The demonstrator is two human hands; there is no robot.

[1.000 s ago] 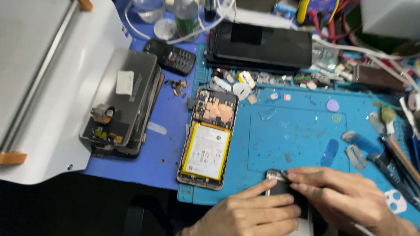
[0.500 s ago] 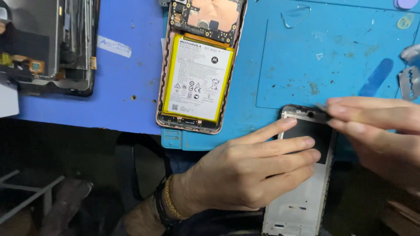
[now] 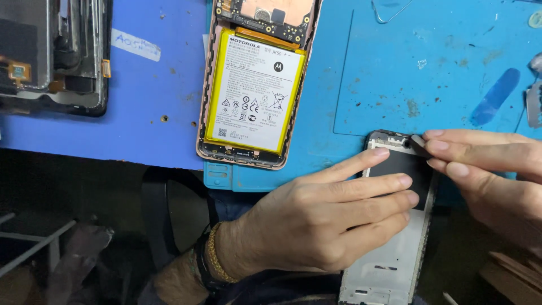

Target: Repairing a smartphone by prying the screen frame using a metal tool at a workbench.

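Left hand (image 3: 316, 223) lies flat, fingers spread over a silvery phone frame (image 3: 389, 265) with a black matte panel; right hand (image 3: 491, 175) pinches the frame's top corner, at the edge of the blue mat (image 3: 429, 73); open phone with yellow-edged battery (image 3: 254, 90) beside; view nearer than before.

- Battery label (image 3: 252, 90): white rectangle with black print, yellow-edged, inside the opened phone (upper centre).
- Pale paper sticker (image 3: 135, 44): small tilted strip on the blue mat, handwritten.
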